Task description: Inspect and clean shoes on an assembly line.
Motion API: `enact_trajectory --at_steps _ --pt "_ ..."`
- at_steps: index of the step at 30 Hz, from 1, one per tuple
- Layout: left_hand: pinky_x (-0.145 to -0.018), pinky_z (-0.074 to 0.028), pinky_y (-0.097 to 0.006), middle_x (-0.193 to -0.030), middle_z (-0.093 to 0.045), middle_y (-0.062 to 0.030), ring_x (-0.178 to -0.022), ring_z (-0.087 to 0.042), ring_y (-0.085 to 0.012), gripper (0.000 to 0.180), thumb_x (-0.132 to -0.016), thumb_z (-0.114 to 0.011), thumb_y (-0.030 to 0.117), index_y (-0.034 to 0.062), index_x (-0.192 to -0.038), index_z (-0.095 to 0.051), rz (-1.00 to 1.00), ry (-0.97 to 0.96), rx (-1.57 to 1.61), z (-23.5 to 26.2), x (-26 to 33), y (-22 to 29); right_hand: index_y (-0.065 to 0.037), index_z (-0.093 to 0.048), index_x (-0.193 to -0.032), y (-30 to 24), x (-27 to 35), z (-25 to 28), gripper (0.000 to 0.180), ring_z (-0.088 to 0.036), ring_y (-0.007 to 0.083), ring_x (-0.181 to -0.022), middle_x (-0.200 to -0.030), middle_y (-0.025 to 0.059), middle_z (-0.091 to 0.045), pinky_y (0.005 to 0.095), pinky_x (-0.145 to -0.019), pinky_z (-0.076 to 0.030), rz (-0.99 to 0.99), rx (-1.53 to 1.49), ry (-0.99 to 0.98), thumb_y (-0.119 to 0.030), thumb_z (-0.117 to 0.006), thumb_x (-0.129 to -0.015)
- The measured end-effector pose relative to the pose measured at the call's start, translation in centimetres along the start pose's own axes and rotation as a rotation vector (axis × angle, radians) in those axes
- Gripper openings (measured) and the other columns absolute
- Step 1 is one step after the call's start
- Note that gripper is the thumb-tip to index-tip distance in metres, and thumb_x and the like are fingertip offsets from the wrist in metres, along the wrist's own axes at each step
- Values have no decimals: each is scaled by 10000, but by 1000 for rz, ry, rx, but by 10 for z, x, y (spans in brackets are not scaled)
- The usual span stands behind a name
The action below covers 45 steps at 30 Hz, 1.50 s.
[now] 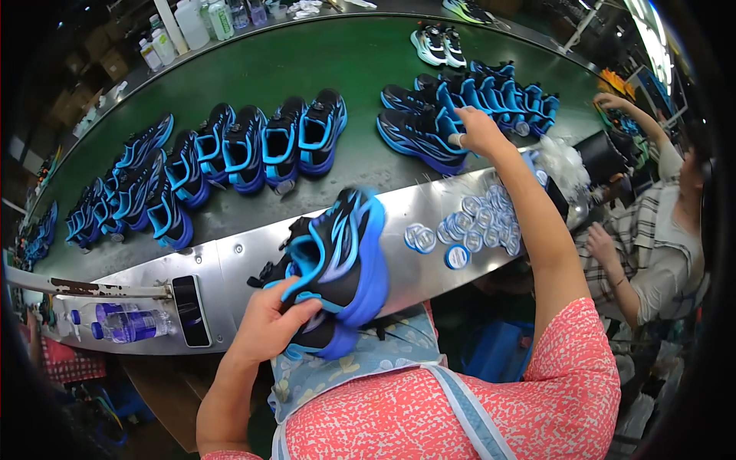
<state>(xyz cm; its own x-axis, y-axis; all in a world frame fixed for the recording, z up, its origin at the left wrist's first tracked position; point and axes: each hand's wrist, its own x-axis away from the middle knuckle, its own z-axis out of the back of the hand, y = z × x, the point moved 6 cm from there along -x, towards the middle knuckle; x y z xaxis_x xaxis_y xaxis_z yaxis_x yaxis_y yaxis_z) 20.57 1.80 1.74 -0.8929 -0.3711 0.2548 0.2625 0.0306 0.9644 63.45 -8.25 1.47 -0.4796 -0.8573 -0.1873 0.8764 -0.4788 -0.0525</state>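
My left hand (276, 320) is closed on the heel collars of a pair of black sneakers with blue soles; the upper sneaker (349, 257) hides much of the lower one (330, 337). They are held over the metal edge of the bench, near my apron. My right arm reaches far right, and my right hand (483, 132) pinches the heel of a matching sneaker (418, 142) at the near end of a row on the green belt (360, 146). Beside that arm, several round clear discs (479, 222) lie on the metal ledge (299, 218), one with a blue rim (458, 257).
More black-and-blue sneakers (245, 149) stand in rows at left. A white pair (438, 44) sits at the far side. A phone (191, 310) and plastic bottles (134, 326) lie at the left ledge. At right are a clear plastic bag (563, 165) and another person (652, 238).
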Motion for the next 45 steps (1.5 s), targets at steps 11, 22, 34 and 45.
enact_trajectory --at_steps 11,22,34,45 --pt "-702 -454 -245 -853 -636 -3 -782 -553 -70 374 -819 -688 370 56 -1018 -644 -381 253 -247 131 -252 129 -46 -542 -1185 38 -34 -77 581 -613 300 -936 -935 145 -658 426 -829 -416 -92 245 -183 -153 -715 -641" --pt "-913 -452 -437 -1102 -630 -164 -1077 -558 -341 443 -809 -617 471 160 -1125 -635 -24 432 -1413 227 -384 34 -8 -629 -913 2 -52 -33 330 -610 397 -811 -807 231 -633 475 -721 -488 -74 58 -341 -252 -653 -693" --pt "-1062 -289 -426 -1490 -163 -266 -1380 -204 -382 834 -815 -630 359 5 -1442 -210 -208 136 -148 4 -26 -2 -39 -524 -762 -227 100 40 188 -599 343 -648 -689 144 -579 452 -622 -460 99 -261 -161 -187 -617 -692" --pt "-1012 -365 -400 -1267 -521 -240 -1185 -493 -384 550 -826 -436 39 -17 -1368 -358 -24 378 -432 86 15 -77 39 -410 -1314 -361 217 15 619 -541 420 -1023 -1100 284 -534 427 -896 -439 401 -883 -518 -274 -625 -825"
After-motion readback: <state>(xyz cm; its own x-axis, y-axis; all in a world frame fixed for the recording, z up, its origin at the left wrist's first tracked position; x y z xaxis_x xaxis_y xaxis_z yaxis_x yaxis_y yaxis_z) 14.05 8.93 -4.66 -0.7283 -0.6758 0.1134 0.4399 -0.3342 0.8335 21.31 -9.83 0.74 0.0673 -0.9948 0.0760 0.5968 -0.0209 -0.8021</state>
